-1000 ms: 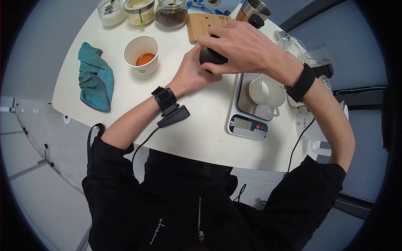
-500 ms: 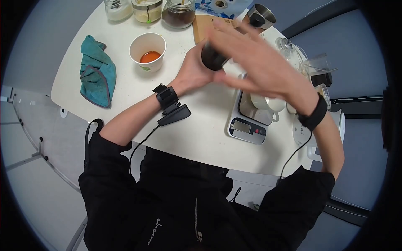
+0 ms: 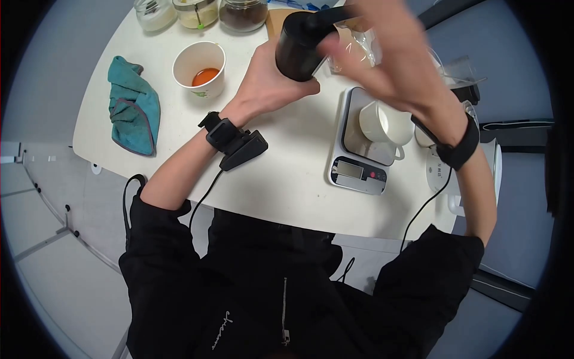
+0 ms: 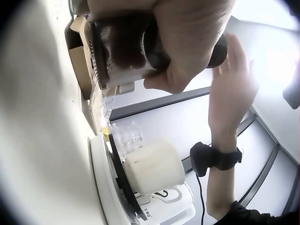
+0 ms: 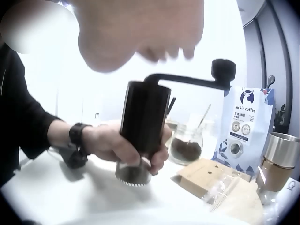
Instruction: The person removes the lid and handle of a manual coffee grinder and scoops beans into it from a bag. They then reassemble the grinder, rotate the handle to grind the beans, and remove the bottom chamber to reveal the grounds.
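Observation:
A black hand coffee grinder (image 5: 144, 117) stands upright, raised above the table, with a crank arm (image 5: 187, 79) and a knob (image 5: 223, 70) on top. My left hand (image 3: 266, 78) grips its body from the side, fingers wrapped low around it in the right wrist view. Dark coffee grounds (image 4: 123, 47) show through the clear lower part. Blurred, my right hand (image 3: 388, 57) hovers beside the crank; in the right wrist view the knob shows bare, with no fingers around it. Left of the grinder stands a paper cup (image 3: 200, 69) with reddish-brown liquid.
A white cup (image 3: 382, 122) sits on a kitchen scale (image 3: 359, 173) to the right, before a white kettle (image 3: 442, 173). A teal cloth (image 3: 134, 107) lies left. Glass jars (image 3: 242, 15), a coffee bag (image 5: 246, 126) and a steel-topped cup (image 5: 281, 150) stand behind.
My right hand has come off the grinder's top and moved right and up. My left hand has raised the grinder slightly, and its crank now points right.

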`<state>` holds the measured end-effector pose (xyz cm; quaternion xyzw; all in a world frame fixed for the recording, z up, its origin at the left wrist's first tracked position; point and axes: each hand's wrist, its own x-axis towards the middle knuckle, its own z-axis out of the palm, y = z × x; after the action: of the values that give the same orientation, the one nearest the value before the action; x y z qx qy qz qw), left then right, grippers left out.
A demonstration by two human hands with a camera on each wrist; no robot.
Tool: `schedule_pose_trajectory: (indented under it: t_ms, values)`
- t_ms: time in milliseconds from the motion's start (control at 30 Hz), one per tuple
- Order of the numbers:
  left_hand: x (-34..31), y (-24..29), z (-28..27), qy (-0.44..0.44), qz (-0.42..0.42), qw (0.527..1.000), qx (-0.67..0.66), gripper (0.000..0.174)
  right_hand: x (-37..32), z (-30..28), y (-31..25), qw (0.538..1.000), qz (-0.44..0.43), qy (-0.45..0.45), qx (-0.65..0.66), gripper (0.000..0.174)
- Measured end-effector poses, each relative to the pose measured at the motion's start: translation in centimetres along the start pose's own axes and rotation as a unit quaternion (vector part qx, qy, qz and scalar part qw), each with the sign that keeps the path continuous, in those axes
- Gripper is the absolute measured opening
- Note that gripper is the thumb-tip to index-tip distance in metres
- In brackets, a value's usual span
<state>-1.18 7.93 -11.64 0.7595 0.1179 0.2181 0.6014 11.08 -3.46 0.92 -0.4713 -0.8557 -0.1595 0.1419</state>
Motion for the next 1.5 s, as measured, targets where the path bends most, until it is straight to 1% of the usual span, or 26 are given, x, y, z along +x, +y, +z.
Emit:
schedule_pose_trajectory:
  t_ms: [67,100,133,200,233,267,333,367,400,467,500,533,567,667,700,800,933,1033,1067,1167,1200,1267,1300,1400,1467,1500]
  values:
    - [-0.2,-0.7,0.2,0.011,0.051,0.998,-0.028,0.049,-0.3,-0.4,-0.5,0.986,0.098,-0.132,0.018,0.072]
    - [-0.2,-0.9,0.3,0.017,0.075,0.996,-0.044,0.048,-0.3,0.8,0.5,0.999,0.043,-0.018,0.024,0.072]
    - [-0.2,-0.6,0.3,0.012,0.074,0.996,-0.044,0.048,-0.3,2.1,1.5,0.995,-0.013,0.094,0.029,0.072]
    - [-0.2,0.6,0.2,-0.011,0.004,1.0,-0.004,0.046,-0.3,2.1,1.2,0.976,-0.069,0.203,0.035,0.072]
    - [-0.3,0.9,0.1,-0.022,-0.031,0.999,0.017,0.045,-0.7,1.4,0.3,0.995,-0.014,0.093,0.021,0.072]
    - [-0.3,0.8,0.2,-0.024,-0.031,0.999,0.019,0.045,-0.7,0.5,-0.6,0.999,0.04,-0.016,0.005,0.071]
    - [-0.3,0.2,0.5,-0.017,0.009,1.0,0.012,0.044,-0.8,0.4,-0.5,0.988,0.096,-0.123,-0.013,0.071]
    - [-0.3,0.0,0.6,-0.012,0.028,1.0,0.007,0.043,-0.8,1.3,0.7,0.999,0.047,0.01,0.019,0.071]
    - [-0.3,0.0,0.6,-0.01,0.027,1.0,0.006,0.043,-0.6,2.0,1.7,0.989,-0.006,0.141,0.052,0.071]
    - [-0.2,0.0,0.5,-0.012,0.0,1.0,-0.004,0.041,-0.9,2.1,1.9,0.958,-0.058,0.269,0.086,0.071]
    - [-0.1,0.1,0.5,-0.017,-0.012,1.0,-0.007,0.039,-0.9,1.1,0.7,0.991,-0.01,0.129,0.046,0.07]
    - [0.0,0.1,0.5,-0.02,-0.01,1.0,-0.006,0.039,-1.3,0.3,-0.3,0.999,0.036,-0.011,0.018,0.07]
    - [0.1,0.0,0.5,-0.022,-0.009,1.0,-0.004,0.038,-1.5,0.2,-0.5,0.998,0.05,-0.039,0.015,0.07]
    - [-0.1,-0.2,0.2,-0.019,-0.015,1.0,-0.001,0.036,-0.8,-1.1,-0.7,0.995,0.083,0.033,0.035,0.07]
    - [-0.2,0.2,0.1,-0.019,-0.016,1.0,-0.001,0.035,-0.7,-1.1,-0.7,0.995,0.082,0.033,0.038,0.07]
    - [0.1,0.9,0.1,-0.027,-0.011,1.0,0.002,0.033,-1.2,0.4,-0.9,0.997,0.057,-0.053,0.019,0.071]
    - [-0.2,-0.4,0.1,-0.02,-0.021,0.999,-0.013,0.033,-0.5,-1.1,-0.7,0.995,0.092,0.022,0.041,0.071]
    - [-0.1,0.6,-0.2,0.014,0.052,0.998,-0.036,0.033,-1.0,0.3,-0.8,0.995,0.077,-0.053,0.03,0.072]
    - [0.2,0.9,-0.3,0.011,0.053,0.998,-0.035,0.033,-0.8,0.1,-0.8,0.995,0.08,-0.054,0.03,0.072]
    - [0.1,1.0,-0.6,-0.028,-0.038,0.999,-0.005,0.036,0.8,-1.6,-0.7,0.991,0.12,-0.01,0.064,0.072]
    - [-0.2,0.9,-0.4,-0.029,-0.04,0.999,-0.008,0.036,0.9,-1.9,-0.5,0.987,0.128,0.0,0.1,0.073]
    - [-0.1,0.7,-0.4,-0.008,0.014,1.0,-0.005,0.037,1.0,-2.2,-0.3,0.982,0.138,0.016,0.131,0.075]
    - [-0.1,0.7,-0.3,0.0,0.04,0.999,-0.005,0.038,1.0,-2.2,-0.3,0.982,0.146,0.001,0.124,0.076]
    - [0.3,0.9,-0.8,-0.02,0.006,1.0,0.011,0.038,1.4,-1.6,-0.4,0.98,0.158,-0.031,0.117,0.077]
    - [0.2,0.6,-0.5,-0.032,-0.011,0.999,0.016,0.038,2.3,-1.8,-0.2,0.961,0.2,-0.148,0.118,0.077]
    - [-0.1,0.1,-0.3,-0.025,0.021,0.999,0.006,0.037,2.2,-1.6,0.1,0.955,0.21,-0.174,0.117,0.077]
